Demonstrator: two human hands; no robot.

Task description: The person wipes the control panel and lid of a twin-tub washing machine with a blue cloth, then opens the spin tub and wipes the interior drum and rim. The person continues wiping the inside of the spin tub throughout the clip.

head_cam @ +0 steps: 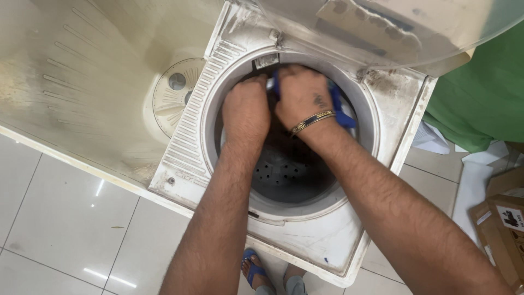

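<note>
1. Now I see both hands deep at the far rim of the spin drum point(284, 175); the blue cloth point(341, 112) is only partly pushed in.
2. The left hand point(245, 112) and right hand point(303, 95) have fingers curled down on the cloth.
3. The drum's lower part looks bare; the wash tub point(109, 82) beside holds no clothes that I can see.
</note>
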